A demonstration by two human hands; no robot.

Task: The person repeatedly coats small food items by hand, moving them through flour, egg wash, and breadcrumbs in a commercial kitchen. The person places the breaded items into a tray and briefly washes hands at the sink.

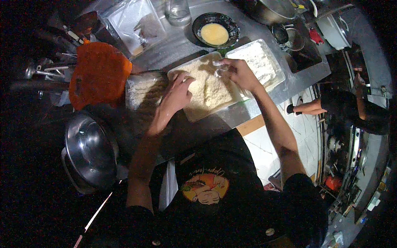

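Note:
My left hand (178, 90) is over the left side of a rectangular container of breadcrumb-like coating (198, 105), its fingers bent and apart with nothing seen in them. Above the container's right side is my right hand (235, 71), its fingertips dusted white; whether it pinches something small I cannot tell. A lump coated in crumbs (212, 99) lies in the coating. To the right stands a container of white flour-like powder (256, 60). Behind them sits a black bowl of pale yellow liquid (214, 33). At the left, a tray holds several coated strips (144, 91), partly in shadow.
An orange cloth or bag-like item (99, 74) and a large metal bowl (90, 152) are at the left. Behind stand a plastic-covered tray (136, 24), a clear container (179, 14) and a large metal pot (273, 11). Another person (344, 102) stands at the right.

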